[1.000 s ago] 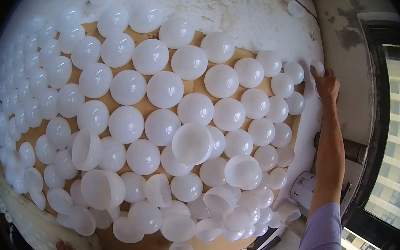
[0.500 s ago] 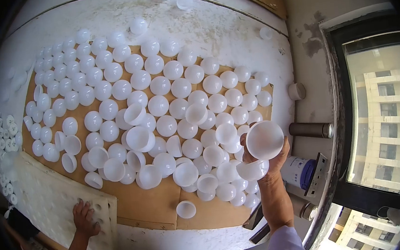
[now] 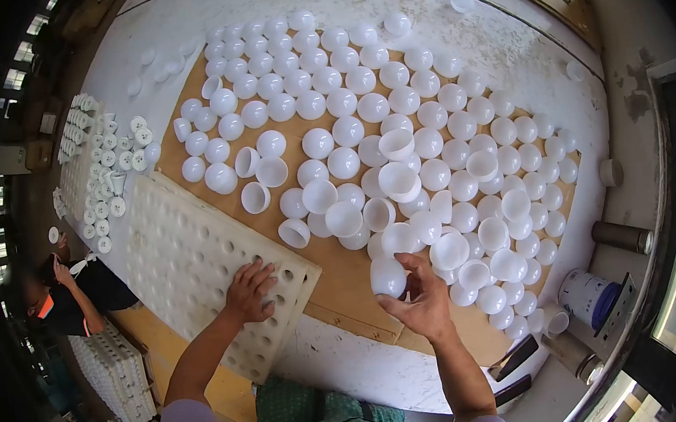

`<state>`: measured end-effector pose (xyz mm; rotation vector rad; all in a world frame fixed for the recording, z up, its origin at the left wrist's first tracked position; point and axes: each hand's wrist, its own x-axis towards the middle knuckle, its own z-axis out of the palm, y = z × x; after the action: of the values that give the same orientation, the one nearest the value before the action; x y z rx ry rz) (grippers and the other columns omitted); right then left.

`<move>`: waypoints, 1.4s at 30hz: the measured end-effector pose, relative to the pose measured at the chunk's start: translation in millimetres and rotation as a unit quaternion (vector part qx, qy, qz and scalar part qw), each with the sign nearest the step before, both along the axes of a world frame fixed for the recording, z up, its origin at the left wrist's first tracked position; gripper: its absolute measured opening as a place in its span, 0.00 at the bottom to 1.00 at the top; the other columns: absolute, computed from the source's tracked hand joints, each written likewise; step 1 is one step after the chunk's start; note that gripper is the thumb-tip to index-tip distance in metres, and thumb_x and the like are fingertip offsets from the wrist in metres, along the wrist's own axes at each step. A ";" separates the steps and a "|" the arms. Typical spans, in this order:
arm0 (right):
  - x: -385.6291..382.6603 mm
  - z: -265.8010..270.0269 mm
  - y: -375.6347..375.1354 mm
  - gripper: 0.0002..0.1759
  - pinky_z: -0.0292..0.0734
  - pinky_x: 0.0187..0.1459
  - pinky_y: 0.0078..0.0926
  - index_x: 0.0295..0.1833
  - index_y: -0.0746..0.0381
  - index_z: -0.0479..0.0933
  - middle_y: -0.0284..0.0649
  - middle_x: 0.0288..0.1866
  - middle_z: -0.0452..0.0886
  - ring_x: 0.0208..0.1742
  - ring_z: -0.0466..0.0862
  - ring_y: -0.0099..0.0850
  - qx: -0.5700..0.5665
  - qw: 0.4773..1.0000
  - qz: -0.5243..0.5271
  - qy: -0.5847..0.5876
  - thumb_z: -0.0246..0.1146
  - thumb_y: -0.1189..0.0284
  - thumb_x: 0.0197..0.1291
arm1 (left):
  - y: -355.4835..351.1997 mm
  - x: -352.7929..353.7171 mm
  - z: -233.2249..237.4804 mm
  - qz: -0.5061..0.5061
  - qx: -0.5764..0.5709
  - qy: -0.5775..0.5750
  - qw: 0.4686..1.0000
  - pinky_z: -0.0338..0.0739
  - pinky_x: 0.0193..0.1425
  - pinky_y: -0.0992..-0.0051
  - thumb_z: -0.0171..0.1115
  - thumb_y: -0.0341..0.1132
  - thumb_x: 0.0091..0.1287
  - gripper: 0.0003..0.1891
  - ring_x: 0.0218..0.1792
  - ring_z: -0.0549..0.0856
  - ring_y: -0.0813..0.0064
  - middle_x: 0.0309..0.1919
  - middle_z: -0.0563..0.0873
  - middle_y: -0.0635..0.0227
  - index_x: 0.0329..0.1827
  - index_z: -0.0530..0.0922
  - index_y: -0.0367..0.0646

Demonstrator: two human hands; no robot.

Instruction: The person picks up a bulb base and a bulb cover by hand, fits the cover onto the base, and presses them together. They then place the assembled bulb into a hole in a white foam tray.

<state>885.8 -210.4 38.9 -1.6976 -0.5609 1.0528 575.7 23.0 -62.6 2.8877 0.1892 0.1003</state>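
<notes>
Between the thumb and fingers of my right hand (image 3: 421,296) is a white dome (image 3: 388,277), its rounded side facing up, held near the front edge of the spread of domes. My left hand (image 3: 249,293) lies with fingers apart on a cream board (image 3: 197,251) full of round holes and dimples. Many white domes cover a brown cardboard sheet (image 3: 345,287); some rest rounded side up, others show their hollow insides. Just beyond my right hand, a hollow-side-up dome (image 3: 448,251) leans among others.
A co-worker (image 3: 91,289) in dark clothes is at the far left, near small white round parts (image 3: 113,162). Stacked dimpled trays (image 3: 115,375) stand below. At the right are a white bucket (image 3: 587,295), a metal cylinder (image 3: 623,237) and a window.
The view has swung left. My right hand has moved from the right end of the domes to their front edge, now with one dome instead of two. My left hand stays on the board.
</notes>
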 end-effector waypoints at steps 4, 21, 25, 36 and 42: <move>-53.0 -61.1 10.8 0.32 0.81 0.45 0.36 0.64 0.55 0.66 0.46 0.61 0.70 0.51 0.81 0.40 -0.145 0.916 0.186 -0.326 0.67 0.61 0.53 | -3.1 4.7 -7.9 -0.007 0.009 -0.022 1.000 0.62 0.66 0.50 0.54 0.43 0.54 0.25 0.66 0.68 0.52 0.64 0.72 0.58 0.56 0.68 0.47; 61.0 -59.9 -319.9 0.24 0.69 0.57 0.44 0.56 0.61 0.72 0.48 0.55 0.74 0.56 0.73 0.48 -0.398 0.694 -0.273 -0.534 0.64 0.79 0.51 | -6.9 4.3 -11.9 -0.032 0.012 -0.017 0.999 0.57 0.67 0.43 0.51 0.38 0.53 0.31 0.68 0.64 0.44 0.66 0.68 0.49 0.63 0.62 0.42; 92.9 -57.9 -356.6 0.17 0.76 0.47 0.44 0.53 0.59 0.75 0.46 0.51 0.78 0.48 0.80 0.46 -0.510 0.692 -0.272 -0.432 0.61 0.74 0.56 | -6.8 3.6 -13.0 -0.036 0.017 -0.023 0.999 0.57 0.67 0.42 0.50 0.39 0.54 0.30 0.68 0.65 0.43 0.66 0.68 0.48 0.63 0.63 0.41; 59.7 -102.9 -332.1 0.17 0.76 0.48 0.41 0.47 0.64 0.79 0.49 0.44 0.80 0.47 0.80 0.46 -0.445 0.756 -0.331 -0.348 0.67 0.67 0.53 | -7.3 7.8 -11.4 -0.034 0.027 -0.024 0.999 0.59 0.66 0.43 0.51 0.39 0.54 0.29 0.66 0.67 0.43 0.65 0.69 0.48 0.62 0.63 0.40; 19.2 -117.8 -313.3 0.12 0.76 0.46 0.35 0.43 0.67 0.75 0.51 0.46 0.77 0.45 0.79 0.43 -0.325 0.758 -0.437 -0.357 0.65 0.72 0.57 | -5.9 4.8 -15.0 -0.028 0.022 -0.032 0.999 0.59 0.65 0.43 0.52 0.39 0.52 0.28 0.65 0.67 0.45 0.63 0.70 0.51 0.59 0.65 0.42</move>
<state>905.0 -523.7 -78.9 -2.5880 0.2486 -0.1818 580.5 17.1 -77.6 2.9251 0.0947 0.1898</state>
